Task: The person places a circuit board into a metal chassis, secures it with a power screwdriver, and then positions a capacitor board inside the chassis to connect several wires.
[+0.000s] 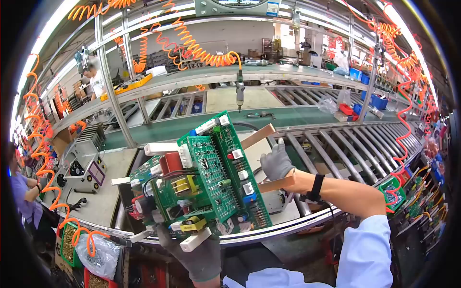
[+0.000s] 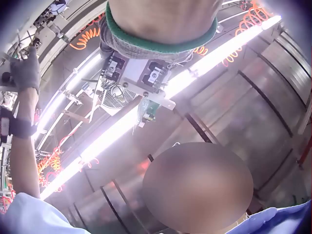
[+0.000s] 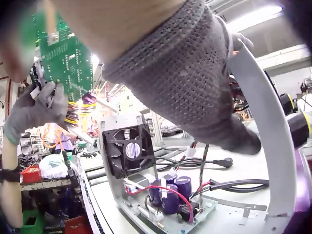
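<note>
A green circuit board assembly, with white connectors, a yellow transformer and pale bar-like legs, is held up at the front of the bench. My gloved left hand grips it from below at its near edge. In the right wrist view, the left hand's fingers curl against the board's underside. My gloved right hand is beyond the assembly. Close up, its thumb lies along a grey metal side panel with fingertips over the top edge. Beside it, the open metal chassis holds a black fan and purple capacitors.
Roller conveyor bars run to the right. Another opened chassis stands on the left board. A screwdriver hangs from an orange coiled hose. Green bins of screws sit low left, and a person works at the far left.
</note>
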Demonstrator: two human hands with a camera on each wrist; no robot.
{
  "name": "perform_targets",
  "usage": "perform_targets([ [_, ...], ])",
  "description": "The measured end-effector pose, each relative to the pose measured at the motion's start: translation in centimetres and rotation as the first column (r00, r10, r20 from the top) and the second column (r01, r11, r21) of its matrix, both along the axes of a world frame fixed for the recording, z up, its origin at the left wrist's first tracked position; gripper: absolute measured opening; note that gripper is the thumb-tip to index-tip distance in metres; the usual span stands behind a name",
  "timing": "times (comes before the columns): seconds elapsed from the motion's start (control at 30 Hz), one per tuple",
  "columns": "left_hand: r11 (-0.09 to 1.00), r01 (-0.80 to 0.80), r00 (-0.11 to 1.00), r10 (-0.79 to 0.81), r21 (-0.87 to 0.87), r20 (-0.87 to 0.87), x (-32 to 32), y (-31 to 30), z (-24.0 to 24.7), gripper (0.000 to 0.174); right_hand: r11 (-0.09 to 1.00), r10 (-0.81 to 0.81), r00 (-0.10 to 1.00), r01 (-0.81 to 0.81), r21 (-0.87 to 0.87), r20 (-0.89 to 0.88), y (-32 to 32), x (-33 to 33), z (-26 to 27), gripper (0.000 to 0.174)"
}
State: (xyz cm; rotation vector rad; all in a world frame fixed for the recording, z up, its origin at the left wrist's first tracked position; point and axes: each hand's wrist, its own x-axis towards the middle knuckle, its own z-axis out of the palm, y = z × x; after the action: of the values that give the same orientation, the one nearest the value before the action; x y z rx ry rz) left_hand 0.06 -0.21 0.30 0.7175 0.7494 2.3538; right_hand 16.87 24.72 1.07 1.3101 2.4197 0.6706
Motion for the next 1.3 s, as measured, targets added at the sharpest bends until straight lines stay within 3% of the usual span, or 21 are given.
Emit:
perform_targets([
  [0.03,0.988,0.123,0.972,-0.138,0.090,0.189,0.3,0.4,0.2,0.072,1.000,0.008,0.999,-0.007,-0.012,0.046,0.8,0.1,0.6,0.033],
  [0.07,0.957,0.204,0.882,-0.272,0.208,0.384,0.5,0.8,0.5,0.073,0.993,0.090,0.996,-0.088,0.079,-0.020,0.9,1.3,1.9,0.022],
  [0.1,0.919,0.233,0.743,-0.380,0.319,0.551,0.8,1.2,0.9,0.074,0.996,0.084,0.972,-0.075,0.050,-0.221,1.5,1.9,2.3,0.022],
  [0.17,0.907,0.326,0.792,-0.416,0.267,0.446,0.9,1.8,0.6,0.068,0.997,0.047,0.816,-0.069,-0.016,-0.576,2.7,3.5,2.7,0.025],
  [0.2,0.905,0.315,0.685,-0.425,0.285,0.592,1.4,2.1,1.0,0.068,0.980,0.186,0.552,-0.166,0.112,-0.813,3.5,5.0,1.6,0.024],
  [0.23,0.917,0.335,0.752,-0.398,0.215,0.526,1.8,2.4,1.2,0.065,0.972,0.010,0.214,-0.233,-0.041,-0.977,2.8,5.3,2.0,0.015],
  [0.3,0.933,0.353,0.858,-0.351,0.067,0.374,2.8,3.0,1.5,0.060,0.927,-0.209,-0.332,-0.367,-0.078,-0.920,6.4,6.4,-2.5,0.019],
  [0.37,0.978,0.157,0.966,-0.123,-0.139,0.229,3.3,4.3,0.5,0.063,0.921,-0.295,-0.528,-0.381,-0.089,-0.797,5.4,6.3,-2.0,0.023],
  [0.43,0.946,0.320,0.918,-0.296,-0.054,0.262,3.5,4.6,1.6,0.066,0.920,-0.328,-0.665,-0.385,-0.068,-0.671,5.3,6.4,-2.8,0.024],
  [0.53,0.966,0.237,0.949,-0.208,-0.102,0.237,4.3,5.6,1.2,0.069,0.934,-0.313,-0.760,-0.355,-0.039,-0.569,7.9,6.9,-5.9,0.020],
  [0.6,0.976,0.170,0.962,-0.133,-0.140,0.240,4.9,6.5,0.9,0.069,0.936,-0.305,-0.798,-0.352,-0.008,-0.519,7.0,7.2,-5.1,0.020],
  [0.67,0.962,0.200,0.972,-0.171,-0.188,0.159,4.4,6.7,0.2,0.067,0.934,-0.317,-0.845,-0.358,0.016,-0.430,6.7,7.1,-4.9,0.020],
  [0.97,0.941,0.176,0.984,-0.170,-0.289,0.044,6.4,9.3,0.2,0.061,0.940,-0.340,-0.893,-0.335,-0.068,-0.295,5.4,7.5,-3.4,0.021],
  [1.1,0.953,0.100,0.993,-0.112,-0.284,-0.027,7.6,9.3,2.2,0.057,0.918,-0.387,-0.877,-0.395,-0.031,-0.283,6.8,8.1,-5.3,0.024],
  [1.23,0.954,0.040,0.985,-0.087,-0.297,-0.146,7.9,10.0,3.2,0.062,0.915,-0.402,-0.860,-0.368,-0.163,-0.314,7.3,9.4,-6.5,0.042],
  [1.3,0.938,0.110,0.979,-0.160,-0.328,-0.129,7.9,10.3,3.0,0.066,0.913,-0.406,-0.859,-0.364,-0.186,-0.312,7.6,10.1,-7.4,0.056],
])
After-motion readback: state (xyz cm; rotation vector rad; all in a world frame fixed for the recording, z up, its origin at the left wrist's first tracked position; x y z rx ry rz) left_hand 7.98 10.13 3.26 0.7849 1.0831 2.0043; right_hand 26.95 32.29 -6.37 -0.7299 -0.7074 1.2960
